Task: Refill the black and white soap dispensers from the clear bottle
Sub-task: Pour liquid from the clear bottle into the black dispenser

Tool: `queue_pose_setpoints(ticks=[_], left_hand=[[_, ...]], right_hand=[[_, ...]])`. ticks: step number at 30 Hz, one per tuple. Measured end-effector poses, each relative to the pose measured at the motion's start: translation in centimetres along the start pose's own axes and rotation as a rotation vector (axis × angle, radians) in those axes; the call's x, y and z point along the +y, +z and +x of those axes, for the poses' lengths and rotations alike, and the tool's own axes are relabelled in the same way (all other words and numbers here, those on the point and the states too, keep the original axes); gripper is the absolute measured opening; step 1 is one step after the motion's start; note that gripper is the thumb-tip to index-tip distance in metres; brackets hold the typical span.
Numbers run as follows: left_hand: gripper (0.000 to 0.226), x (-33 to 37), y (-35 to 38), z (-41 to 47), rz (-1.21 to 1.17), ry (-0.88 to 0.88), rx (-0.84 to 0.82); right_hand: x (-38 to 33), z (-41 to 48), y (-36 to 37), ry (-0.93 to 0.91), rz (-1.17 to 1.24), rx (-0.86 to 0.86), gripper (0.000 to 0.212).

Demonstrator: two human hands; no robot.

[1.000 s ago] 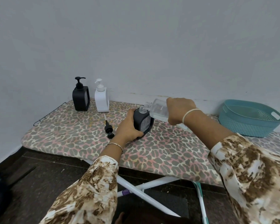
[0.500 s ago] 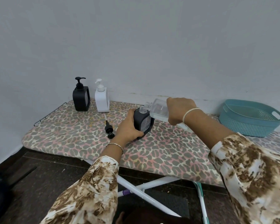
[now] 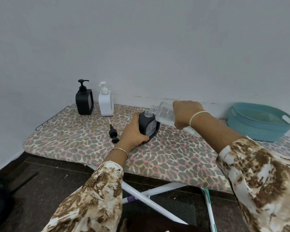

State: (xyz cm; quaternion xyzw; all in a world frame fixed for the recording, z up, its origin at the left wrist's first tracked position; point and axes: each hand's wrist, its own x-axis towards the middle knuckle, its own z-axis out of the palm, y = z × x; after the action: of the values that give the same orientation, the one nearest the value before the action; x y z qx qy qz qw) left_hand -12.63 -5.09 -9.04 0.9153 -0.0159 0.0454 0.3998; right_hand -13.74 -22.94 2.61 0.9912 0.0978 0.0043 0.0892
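Observation:
My left hand (image 3: 134, 133) grips an uncapped black dispenser (image 3: 149, 126) standing on the leopard-print ironing board (image 3: 174, 158). My right hand (image 3: 186, 113) holds the clear bottle (image 3: 164, 113) tilted on its side, its open neck just above and to the right of the dispenser's mouth. Clear liquid lies low in the bottle. The removed black pump (image 3: 113, 132) rests on the board left of my left hand. A second black dispenser (image 3: 84, 101) and a white dispenser (image 3: 105, 102), both with pumps on, stand at the back left by the wall.
A teal plastic basket (image 3: 258, 123) sits at the board's right end against the wall. A wire rack (image 3: 52, 117) edges the board's left end. White crossed legs (image 3: 149, 195) show below over a dark floor.
The clear bottle's neck has lifted slightly and sits a little higher above the dispenser's mouth. Both hands keep their grips and places.

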Motion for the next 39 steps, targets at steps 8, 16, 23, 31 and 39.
queue_pose_setpoints(ticks=[8,16,23,31,39], left_hand=[[0.085,-0.04,0.05,-0.06,0.003,0.010,-0.005],[0.085,-0.06,0.03,-0.01,0.000,0.020,0.002],[0.085,-0.05,0.05,0.05,0.010,0.018,0.003],[0.084,-0.21,0.11,0.16,0.011,0.015,0.001],[0.084,-0.25,0.13,0.15,0.008,0.017,0.002]], right_hand=[[-0.02,0.07,0.05,0.005,0.009,-0.001,0.029],[-0.08,0.13,-0.13,0.006,-0.004,-0.017,0.032],[-0.05,0.13,-0.21,0.011,-0.007,-0.026,0.033],[-0.09,0.12,-0.27,0.013,-0.025,-0.024,0.034],[-0.13,0.23,-0.31,0.016,-0.036,-0.033,0.038]])
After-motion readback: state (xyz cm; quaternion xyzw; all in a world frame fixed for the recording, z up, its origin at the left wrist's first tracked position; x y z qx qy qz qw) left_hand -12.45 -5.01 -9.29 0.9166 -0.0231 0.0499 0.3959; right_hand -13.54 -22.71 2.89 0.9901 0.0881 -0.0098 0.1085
